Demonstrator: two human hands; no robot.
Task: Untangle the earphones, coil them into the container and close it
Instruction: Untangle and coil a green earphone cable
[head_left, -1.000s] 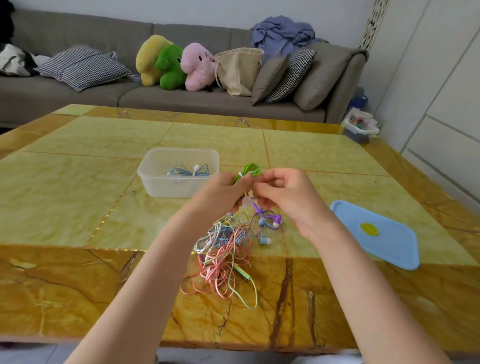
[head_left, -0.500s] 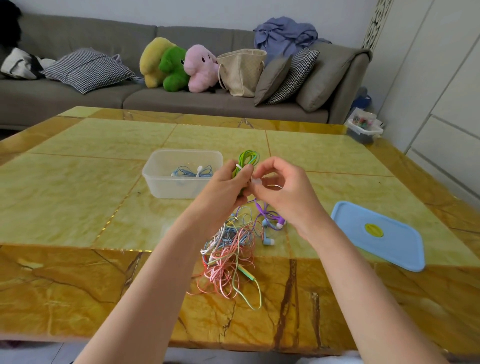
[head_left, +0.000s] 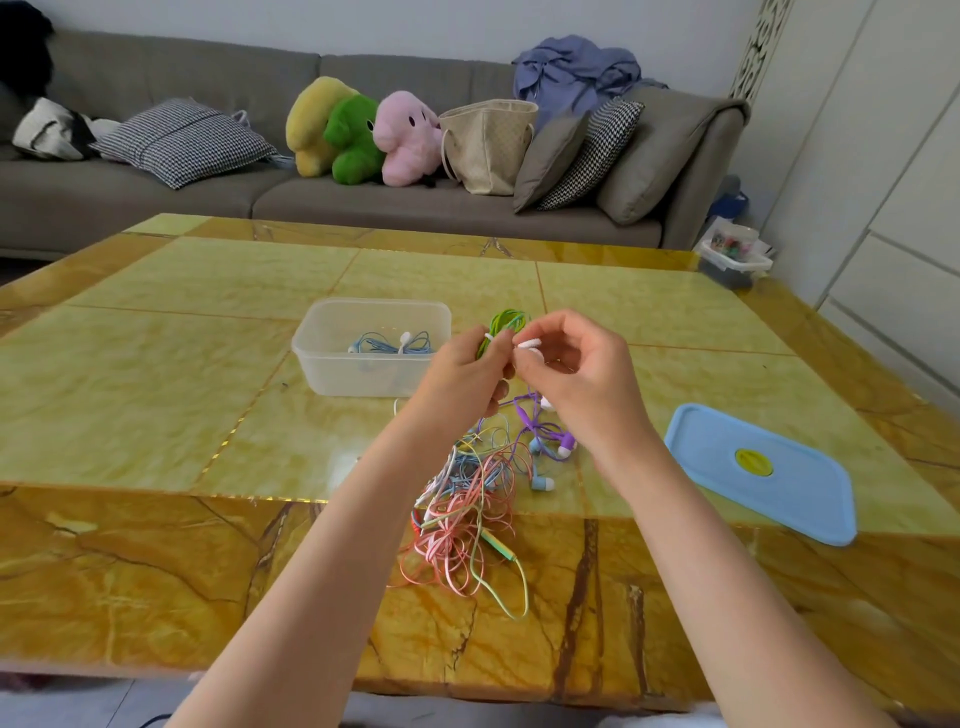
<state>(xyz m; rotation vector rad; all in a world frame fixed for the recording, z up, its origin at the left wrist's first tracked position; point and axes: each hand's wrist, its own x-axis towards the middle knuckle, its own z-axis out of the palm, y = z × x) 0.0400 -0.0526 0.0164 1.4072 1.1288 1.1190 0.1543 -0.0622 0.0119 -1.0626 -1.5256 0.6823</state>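
Left hand (head_left: 457, 371) pinching green coiled earphones (head_left: 503, 326) above table (head_left: 156, 364) — presumably keeping loops from springing apart. Right hand (head_left: 566, 369) pinching white tie (head_left: 529, 343) at coil, likely to bind it. Container (head_left: 332, 364) open just left, blue pair inside; lid (head_left: 763, 470) right; tangle (head_left: 467, 499) below hands.

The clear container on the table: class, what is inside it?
Inside the clear container lies one coiled blue earphone set with white parts. The left hand covers its near right corner, so anything there cannot be seen.
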